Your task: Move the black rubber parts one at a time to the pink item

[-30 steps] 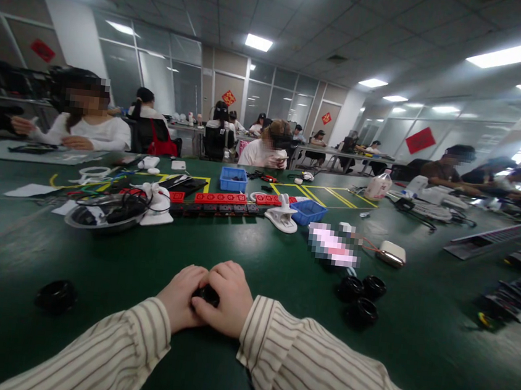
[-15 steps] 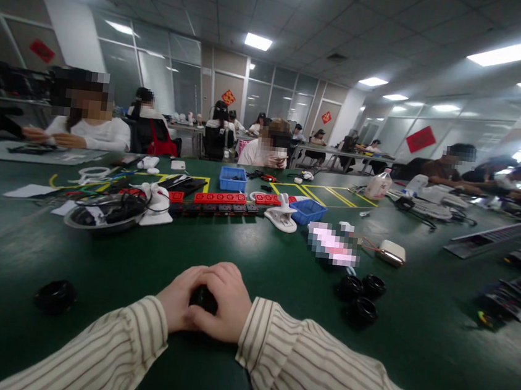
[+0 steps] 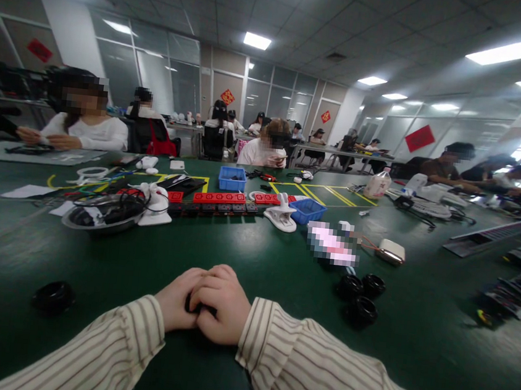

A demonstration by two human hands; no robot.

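Both my hands meet over the green tabletop, wrapped round a black round part (image 3: 190, 302) that shows only as dark patches between the fingers. My left hand (image 3: 177, 298) closes on it from the left. From the right, my right hand (image 3: 225, 308) covers its top with curled fingers overlapping the left ones. A similar black ring-shaped part (image 3: 53, 297) lies on the table to the left. Several more black ring-shaped parts (image 3: 362, 310) stand in a cluster to the right. Most of the held part is hidden.
Ahead lie a metal bowl (image 3: 99, 223) of black cables, a white clip base (image 3: 281, 214), a red-and-black strip (image 3: 219, 198) and blue bins (image 3: 232, 178). A pixelated pink item (image 3: 332, 245) and a cream case (image 3: 391, 251) are to the right. Other people sit beyond the table.
My right hand's fingers and thumb have curled down further over the black part, covering more of it. My left hand has shifted only slightly.
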